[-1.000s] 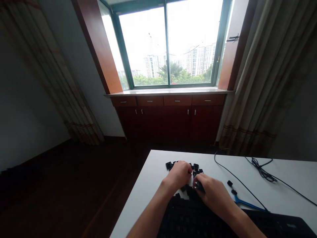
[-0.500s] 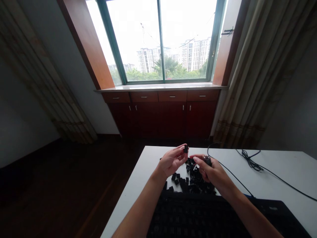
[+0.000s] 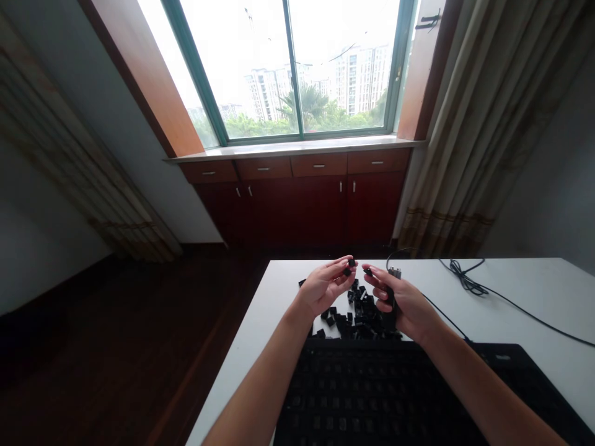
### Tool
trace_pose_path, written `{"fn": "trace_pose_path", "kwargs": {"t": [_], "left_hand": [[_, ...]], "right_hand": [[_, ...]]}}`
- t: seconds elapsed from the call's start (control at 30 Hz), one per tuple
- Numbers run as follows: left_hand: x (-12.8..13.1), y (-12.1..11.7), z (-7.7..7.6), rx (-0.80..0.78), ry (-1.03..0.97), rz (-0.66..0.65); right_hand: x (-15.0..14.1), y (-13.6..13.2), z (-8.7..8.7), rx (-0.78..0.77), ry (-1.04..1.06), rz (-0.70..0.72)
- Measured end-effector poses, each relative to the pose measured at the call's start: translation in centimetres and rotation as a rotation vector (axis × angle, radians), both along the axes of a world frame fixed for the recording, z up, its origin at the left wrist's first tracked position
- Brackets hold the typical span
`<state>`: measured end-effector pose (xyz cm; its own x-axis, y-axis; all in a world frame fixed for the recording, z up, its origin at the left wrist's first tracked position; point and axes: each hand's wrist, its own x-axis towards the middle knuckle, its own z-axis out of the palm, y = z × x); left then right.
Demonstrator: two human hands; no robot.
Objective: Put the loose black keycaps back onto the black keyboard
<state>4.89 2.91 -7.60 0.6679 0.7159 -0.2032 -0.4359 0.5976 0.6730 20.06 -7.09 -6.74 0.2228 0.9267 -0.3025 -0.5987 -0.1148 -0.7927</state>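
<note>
My left hand (image 3: 321, 287) is above the far part of the table, its fingertips pinching small black keycaps (image 3: 351, 262); two seem to show. Close to its right, my right hand (image 3: 411, 306) holds another black keycap (image 3: 367, 271) between thumb and forefinger. The same hand's other fingers wrap round a dark-handled tool (image 3: 395, 272) with a metallic end pointing up; its exact kind I cannot make out. Below both hands lies a loose pile of black keycaps (image 3: 369, 319). A black keyboard (image 3: 353, 396) stretches under my forearms, its keys too dark to make out singly.
The white table (image 3: 251, 334) carries all of this. A coiled black cable (image 3: 467, 282) lies at the right, and a thinner cord (image 3: 441, 319) runs behind my right hand to the keyboard. Beyond the table stand red-brown cabinets (image 3: 320, 207) under a window.
My right hand has come up from the pile and now shows a keycap at its fingertips. The tool has tipped more upright in its grip. The whole view has shifted slightly.
</note>
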Motion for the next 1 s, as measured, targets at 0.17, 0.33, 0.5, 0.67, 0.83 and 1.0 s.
{"fn": "trace_pose_path", "kwargs": {"t": [0.17, 0.33, 0.5, 0.67, 0.83, 1.0], "left_hand": [[0.3, -0.2, 0.0, -0.004, 0.002, 0.002], [0.6, -0.3, -0.2, 0.018, -0.001, 0.002], [0.7, -0.5, 0.0, 0.057, 0.036, -0.001], [0.7, -0.6, 0.3, 0.126, 0.073, -0.028], [0.4, -1.0, 0.5, 0.253, 0.130, -0.154], [0.0, -1.2, 0.6, 0.664, 0.267, -0.210]], "right_hand": [[0.1, -0.2, -0.1, 0.037, -0.084, 0.019], [0.1, -0.2, -0.4, 0.059, -0.193, 0.048], [-0.3, -0.1, -0.4, 0.025, -0.172, 0.037], [-0.2, 0.0, -0.4, 0.016, -0.161, 0.041], [0.0, 0.0, -0.5, 0.015, -0.184, 0.027], [-0.1, -0.3, -0.1, 0.046, -0.181, 0.097]]}}
